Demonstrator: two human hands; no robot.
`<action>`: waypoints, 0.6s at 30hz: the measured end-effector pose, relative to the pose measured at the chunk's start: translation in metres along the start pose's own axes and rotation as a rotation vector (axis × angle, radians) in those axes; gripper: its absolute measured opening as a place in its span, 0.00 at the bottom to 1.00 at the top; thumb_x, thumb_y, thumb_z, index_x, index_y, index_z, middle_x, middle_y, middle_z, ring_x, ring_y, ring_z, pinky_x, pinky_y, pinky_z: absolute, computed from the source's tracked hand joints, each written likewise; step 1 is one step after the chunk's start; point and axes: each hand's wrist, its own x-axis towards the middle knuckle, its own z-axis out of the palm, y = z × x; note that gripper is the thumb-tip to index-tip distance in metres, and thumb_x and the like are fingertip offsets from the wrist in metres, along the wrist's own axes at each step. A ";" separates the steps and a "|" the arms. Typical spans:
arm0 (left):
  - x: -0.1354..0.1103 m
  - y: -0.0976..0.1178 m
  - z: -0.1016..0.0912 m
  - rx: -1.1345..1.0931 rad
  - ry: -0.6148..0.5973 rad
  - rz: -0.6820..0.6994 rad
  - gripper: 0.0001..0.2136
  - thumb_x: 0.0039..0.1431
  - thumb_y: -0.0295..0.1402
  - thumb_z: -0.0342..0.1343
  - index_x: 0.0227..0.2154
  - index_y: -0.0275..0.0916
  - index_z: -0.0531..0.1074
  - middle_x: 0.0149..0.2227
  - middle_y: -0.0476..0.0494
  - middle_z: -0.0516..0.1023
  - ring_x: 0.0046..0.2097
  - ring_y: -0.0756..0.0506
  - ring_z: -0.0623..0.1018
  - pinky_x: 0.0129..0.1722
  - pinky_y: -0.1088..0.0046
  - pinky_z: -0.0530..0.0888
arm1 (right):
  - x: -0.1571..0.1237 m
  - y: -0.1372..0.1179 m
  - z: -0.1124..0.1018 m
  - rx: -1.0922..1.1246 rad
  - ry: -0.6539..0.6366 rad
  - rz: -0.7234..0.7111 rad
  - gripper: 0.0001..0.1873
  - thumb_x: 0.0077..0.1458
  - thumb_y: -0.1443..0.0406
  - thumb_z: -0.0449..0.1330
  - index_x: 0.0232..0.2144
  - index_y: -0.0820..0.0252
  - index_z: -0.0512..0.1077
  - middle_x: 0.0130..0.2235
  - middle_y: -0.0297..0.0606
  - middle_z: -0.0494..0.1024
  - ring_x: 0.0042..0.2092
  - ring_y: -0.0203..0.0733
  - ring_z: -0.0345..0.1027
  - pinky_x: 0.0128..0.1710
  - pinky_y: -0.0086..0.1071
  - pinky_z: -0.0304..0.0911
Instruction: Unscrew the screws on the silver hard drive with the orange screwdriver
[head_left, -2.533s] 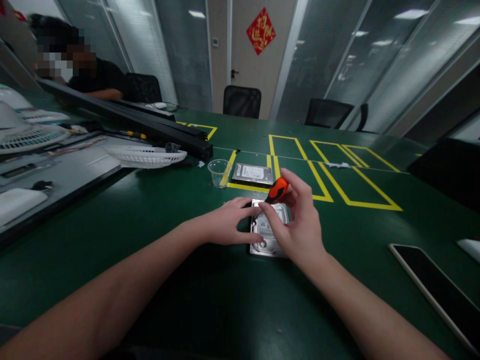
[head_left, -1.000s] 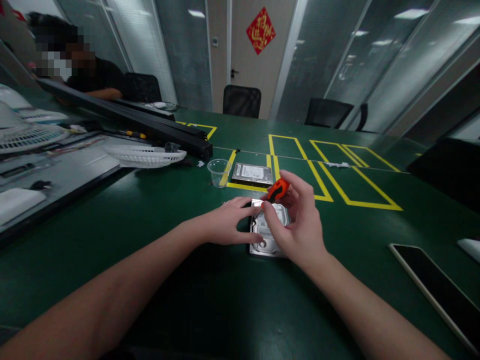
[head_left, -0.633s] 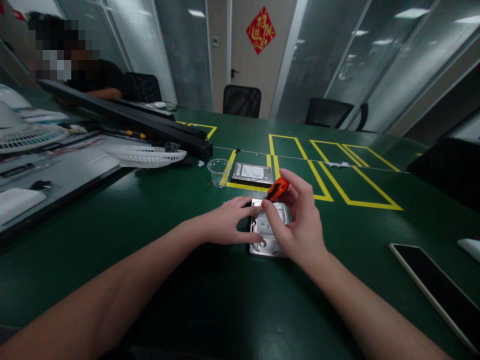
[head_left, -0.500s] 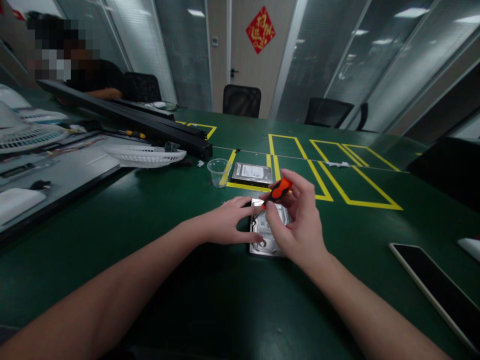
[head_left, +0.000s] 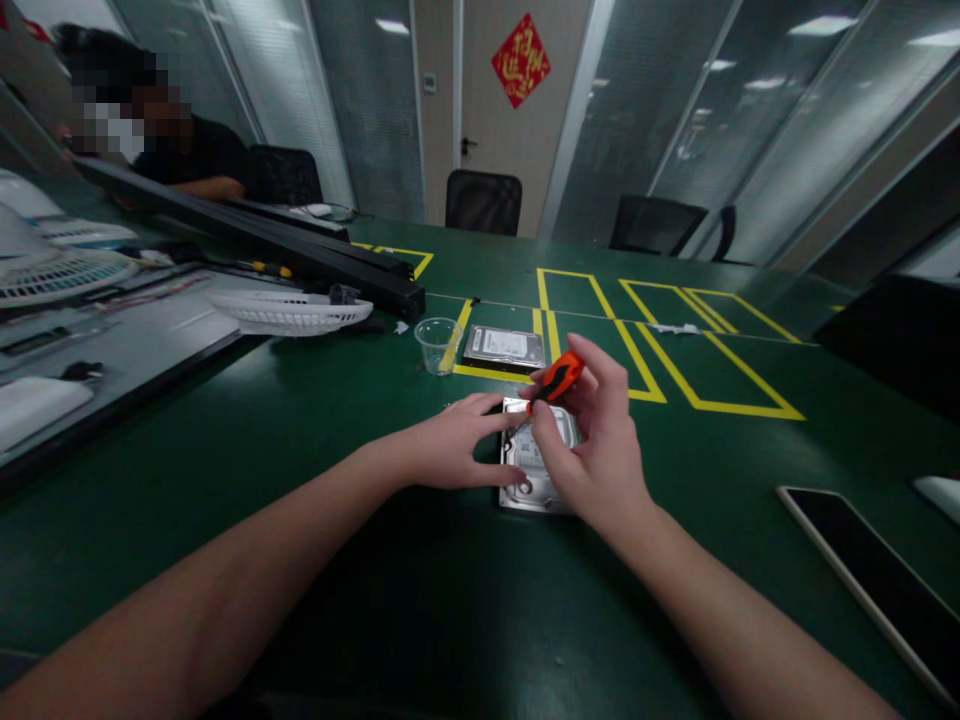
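Note:
A silver hard drive (head_left: 526,470) lies flat on the green table in front of me. My left hand (head_left: 454,445) rests on its left edge, fingers spread, steadying it. My right hand (head_left: 596,440) is closed round a small screwdriver with an orange and black handle (head_left: 556,378). The tool tilts down to the left, its tip at the drive's far left corner. My right fingers cover much of the drive's right side.
A second hard drive (head_left: 505,347) lies in a yellow-taped box beyond, with a clear plastic cup (head_left: 439,345) to its left. White fan grilles (head_left: 289,312) and a long black bar (head_left: 300,250) are at left, where another person sits. A tablet (head_left: 874,580) lies at right.
My right fingers have shifted on the screwdriver handle, which has turned and rocked slightly. My left hand and the drive have stayed put.

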 end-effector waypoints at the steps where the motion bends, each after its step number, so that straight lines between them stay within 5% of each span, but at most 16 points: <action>1: 0.000 0.000 0.000 -0.003 0.006 0.005 0.40 0.65 0.61 0.65 0.74 0.51 0.65 0.78 0.33 0.58 0.77 0.23 0.59 0.74 0.36 0.61 | 0.001 0.001 0.000 -0.029 0.015 -0.014 0.39 0.68 0.65 0.64 0.75 0.44 0.56 0.65 0.47 0.76 0.54 0.54 0.81 0.57 0.58 0.81; 5: -0.001 0.001 -0.001 -0.003 0.005 0.001 0.39 0.65 0.61 0.64 0.73 0.48 0.67 0.77 0.32 0.60 0.78 0.23 0.59 0.75 0.37 0.61 | 0.004 0.002 -0.002 -0.106 0.049 -0.070 0.39 0.66 0.65 0.68 0.73 0.43 0.60 0.66 0.45 0.75 0.54 0.54 0.80 0.56 0.55 0.81; 10: 0.000 0.003 -0.002 -0.004 0.006 0.008 0.39 0.65 0.59 0.66 0.74 0.50 0.66 0.79 0.34 0.57 0.78 0.23 0.59 0.75 0.37 0.60 | 0.002 -0.001 -0.002 -0.022 -0.032 -0.038 0.41 0.69 0.67 0.63 0.76 0.42 0.54 0.70 0.46 0.72 0.59 0.55 0.80 0.60 0.56 0.80; 18: -0.001 0.003 -0.002 -0.013 -0.004 -0.016 0.39 0.65 0.61 0.64 0.73 0.49 0.67 0.78 0.32 0.59 0.77 0.22 0.60 0.74 0.35 0.61 | 0.003 0.002 -0.002 -0.102 0.039 -0.048 0.38 0.66 0.63 0.68 0.73 0.42 0.60 0.63 0.45 0.77 0.51 0.54 0.80 0.53 0.57 0.82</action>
